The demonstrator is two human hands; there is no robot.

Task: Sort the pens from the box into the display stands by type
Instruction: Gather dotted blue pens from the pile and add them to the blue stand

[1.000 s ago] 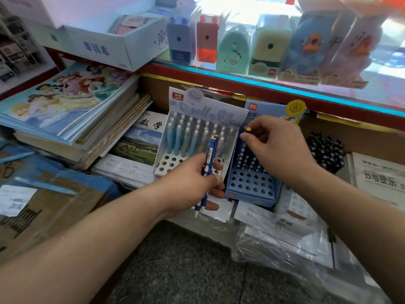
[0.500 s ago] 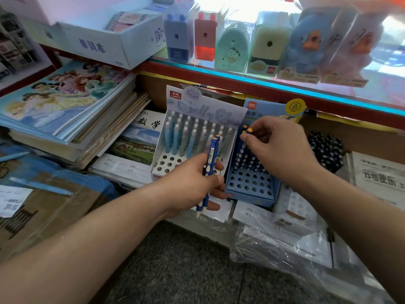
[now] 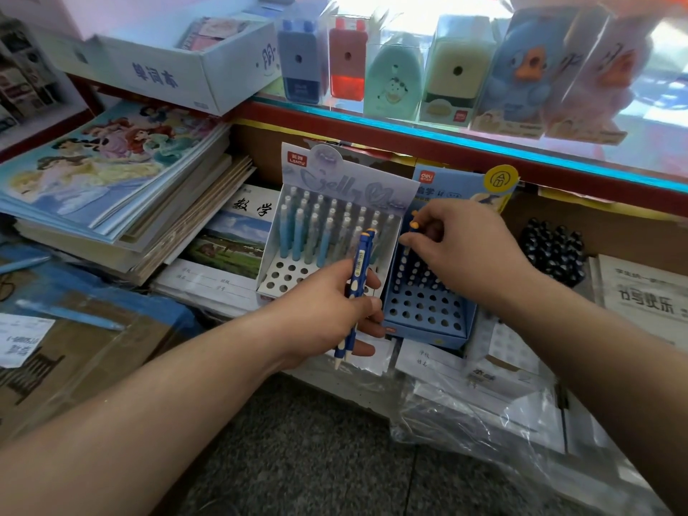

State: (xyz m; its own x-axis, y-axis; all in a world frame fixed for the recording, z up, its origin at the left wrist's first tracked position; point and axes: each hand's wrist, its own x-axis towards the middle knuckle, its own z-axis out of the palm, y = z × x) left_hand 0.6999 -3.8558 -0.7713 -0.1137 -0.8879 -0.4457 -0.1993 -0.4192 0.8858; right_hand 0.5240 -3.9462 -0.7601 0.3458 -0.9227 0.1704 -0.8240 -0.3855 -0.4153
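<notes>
Two display stands sit side by side under the counter. The white stand [image 3: 286,277] on the left holds several pale blue pens. The blue stand [image 3: 428,314] on the right holds several dark blue pens in its back rows. My left hand [image 3: 327,310] grips two dark blue pens with yellow caps [image 3: 357,288], upright, in front of the gap between the stands. My right hand [image 3: 469,255] pinches another dark blue pen with a yellow cap [image 3: 414,226] over the back left of the blue stand.
A stack of notebooks [image 3: 111,188] lies at the left. A cardboard box [image 3: 74,344] with loose light blue pens sits at the far left. Black pens [image 3: 551,251] stand at the right. Plastic-wrapped booklets [image 3: 484,396] lie below. Pencil sharpeners [image 3: 394,76] line the glass counter above.
My right hand has shifted slightly with its pen over the blue stand's back rows. My left hand still holds its pens in the same place.
</notes>
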